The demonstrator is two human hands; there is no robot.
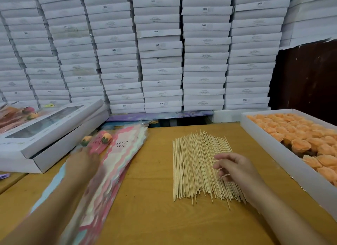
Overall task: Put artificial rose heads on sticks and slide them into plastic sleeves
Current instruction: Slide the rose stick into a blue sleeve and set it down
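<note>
A loose pile of thin wooden sticks (197,164) lies in the middle of the wooden table (149,199). My right hand (235,168) rests over the pile's right side, fingers loosely curled and touching the sticks. A white tray (273,149) at the right holds several orange rose heads (299,131). At the left lies a stack of pink "LOVE YOU" plastic sleeves (122,146). My left hand (82,162), blurred by motion, holds a pink sleeve with two orange rose heads (106,137) at its top, above the stack's left side.
Two white window-lid boxes (45,135) sit at the left, with finished sleeved roses (21,113) behind them. A wall of stacked white boxes (160,53) closes off the back. A dark panel (310,76) stands at the back right.
</note>
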